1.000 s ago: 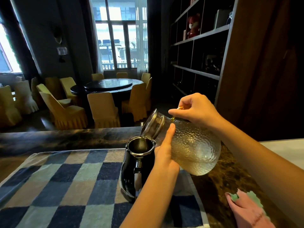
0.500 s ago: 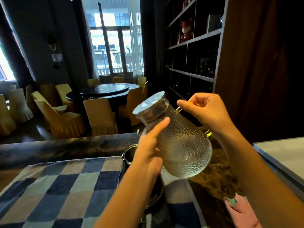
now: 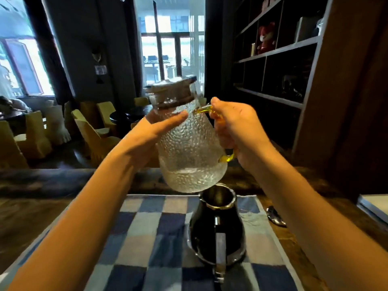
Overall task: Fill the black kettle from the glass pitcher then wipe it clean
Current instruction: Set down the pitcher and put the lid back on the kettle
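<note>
Amber glass is what the right hand (image 3: 237, 131) has in its grip: the fingers are curled round the yellow-tinted handle (image 3: 227, 157) of the glass pitcher (image 3: 186, 143), on the pitcher's right side. The left hand (image 3: 147, 137) lies flat and unclenched against the left of the hammered body, fingertips up near the neck, steadying more than grasping. The pitcher is in the air, nearly upright with a slight lean, its metal-banded lid (image 3: 171, 92) on top and only a shallow pool of water low in the belly.

Directly below and a little nearer stands the black kettle (image 3: 217, 234), mouth open, handle toward the person, on a blue checked towel (image 3: 142, 238) spread over the dark bench (image 3: 42, 185). The pitcher's base looks just above the kettle's steel rim (image 3: 218, 191); whether they touch I cannot tell.

Risks, as I judge them:
- The textured glass may be wet, and a flat palm gives little hold, so if the handle grip slackens the pitcher could swing or drop onto the kettle.
- Lowering it carelessly could knock glass against the rim and chip it, or tip the kettle, which sits on soft cloth.
- The towel could drag with the kettle if it is pushed.
- A metal object (image 3: 275, 216) lies on the bench just right of the towel, where the pitcher might be set down.
</note>
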The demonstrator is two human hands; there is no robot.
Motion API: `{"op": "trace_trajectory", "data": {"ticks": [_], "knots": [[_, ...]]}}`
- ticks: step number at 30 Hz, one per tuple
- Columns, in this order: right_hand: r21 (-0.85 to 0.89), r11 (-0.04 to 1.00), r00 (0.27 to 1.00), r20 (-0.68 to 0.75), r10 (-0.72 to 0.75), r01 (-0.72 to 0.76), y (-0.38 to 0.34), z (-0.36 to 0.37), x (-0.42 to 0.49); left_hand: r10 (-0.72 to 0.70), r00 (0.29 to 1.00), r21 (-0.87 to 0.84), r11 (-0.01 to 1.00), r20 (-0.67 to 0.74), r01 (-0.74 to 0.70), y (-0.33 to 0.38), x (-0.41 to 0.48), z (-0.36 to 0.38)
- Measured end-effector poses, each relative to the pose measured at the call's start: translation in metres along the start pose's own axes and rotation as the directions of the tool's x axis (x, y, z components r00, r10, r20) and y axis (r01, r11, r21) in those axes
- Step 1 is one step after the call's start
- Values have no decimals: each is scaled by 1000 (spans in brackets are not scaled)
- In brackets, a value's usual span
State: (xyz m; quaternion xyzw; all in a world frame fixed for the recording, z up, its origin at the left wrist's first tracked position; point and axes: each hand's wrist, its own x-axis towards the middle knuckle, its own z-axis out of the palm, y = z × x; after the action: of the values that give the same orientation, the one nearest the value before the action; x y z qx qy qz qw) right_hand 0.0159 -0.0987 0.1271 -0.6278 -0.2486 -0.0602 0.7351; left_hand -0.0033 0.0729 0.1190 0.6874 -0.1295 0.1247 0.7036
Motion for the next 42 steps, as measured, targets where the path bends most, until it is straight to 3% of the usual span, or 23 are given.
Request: {"op": "trace_trajectory", "data": {"ticks": [5,11,17,21,28,32,37,42], "knots": [[69,996,998,5,63,-64,56,65,-16,-122,991,196,972,-54,130,-24,-6,-76],[64,981,969,182,169,-183,116,117,-52,-329,938,215,929,112,300,-68,-29,-145],[67,958,940,222,259,-280,171,134,-83,-528,812,355,830,251,430,-117,-25,-176],[97,924,913,224,342,-370,194,139,-96,-600,716,500,770,357,396,-132,-13,-178],[88,894,884,223,412,-439,201,148,-101,-653,623,676,691,431,256,-130,2,-181],[74,896,881,234,411,-438,206,157,-96,-681,627,699,654,378,289,-122,-1,-185],[29,891,865,257,431,-453,209,160,-92,-644,716,725,625,269,290,-117,-13,-180],[-93,881,823,324,467,-463,201,151,-91,-628,760,718,605,164,344,-114,-25,-177]]}}
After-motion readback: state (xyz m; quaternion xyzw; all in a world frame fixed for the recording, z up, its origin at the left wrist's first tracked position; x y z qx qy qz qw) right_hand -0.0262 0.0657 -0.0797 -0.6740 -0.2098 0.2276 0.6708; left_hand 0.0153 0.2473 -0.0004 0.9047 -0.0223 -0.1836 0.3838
